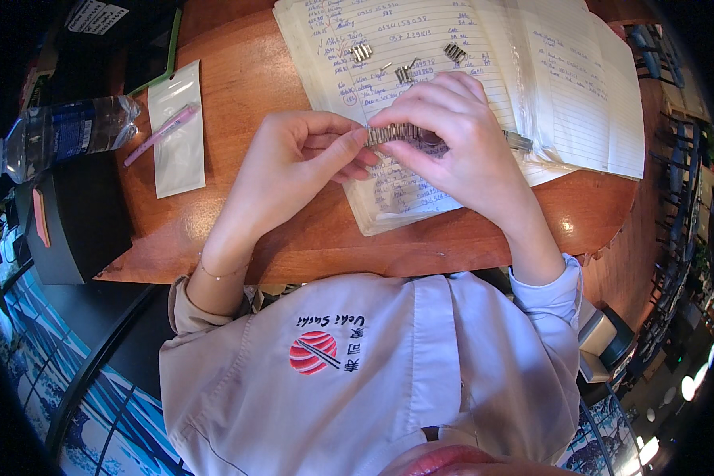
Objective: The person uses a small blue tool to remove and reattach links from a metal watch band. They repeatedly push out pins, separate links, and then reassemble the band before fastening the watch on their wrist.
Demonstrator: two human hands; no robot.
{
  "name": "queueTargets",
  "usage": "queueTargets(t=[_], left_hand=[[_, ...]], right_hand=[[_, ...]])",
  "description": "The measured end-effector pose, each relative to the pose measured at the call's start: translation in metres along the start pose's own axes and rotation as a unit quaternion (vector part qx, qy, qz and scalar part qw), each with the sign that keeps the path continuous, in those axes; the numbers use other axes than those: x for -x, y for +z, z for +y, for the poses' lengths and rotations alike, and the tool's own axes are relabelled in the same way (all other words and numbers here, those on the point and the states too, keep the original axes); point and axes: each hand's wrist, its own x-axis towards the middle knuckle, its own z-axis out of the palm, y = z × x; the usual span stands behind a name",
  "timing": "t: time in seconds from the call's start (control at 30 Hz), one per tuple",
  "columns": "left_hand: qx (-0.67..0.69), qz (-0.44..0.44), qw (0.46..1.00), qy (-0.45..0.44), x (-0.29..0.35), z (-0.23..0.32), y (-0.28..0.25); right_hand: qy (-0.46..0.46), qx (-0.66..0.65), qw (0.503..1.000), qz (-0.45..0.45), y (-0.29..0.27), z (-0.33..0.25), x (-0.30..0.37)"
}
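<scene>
Over an open handwritten notebook [408, 194], my two hands hold a metal link band [397, 133], which looks like a watch band. My left hand [305, 155] pinches its left end between thumb and forefinger, the other fingers curled beneath. Along its top and bottom edges, the fingers and thumb of my right hand [456, 131] grip it; part of the band is hidden there. Short pieces of metal links [361, 52] lie on the page beyond my hands, with another linked piece [455, 52] to the right. Between them are further links [404, 74] and thin loose pins.
The notebook lies on a wooden table [238, 95] with a curved right edge. Left of my hands are a white pouch [181, 155], a pink pen [160, 135] across it, a plastic water bottle [71, 136] on its side and a black box [83, 214]. A metal piece [518, 141] shows beside my right wrist.
</scene>
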Motion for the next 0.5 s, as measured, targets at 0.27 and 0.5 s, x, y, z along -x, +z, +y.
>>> queueTargets(t=[0.27,0.5], left_hand=[[0.007,0.002,1.0,0.007,-0.0001,0.0011,0.002],[-0.023,0.007,0.999,0.035,-0.0003,-0.0044,0.002]], right_hand=[[0.0,-0.001,1.0,0.002,0.0002,-0.0008,-0.0001],[0.001,0.0,1.0,0.017,0.0016,-0.001,0.0003]])
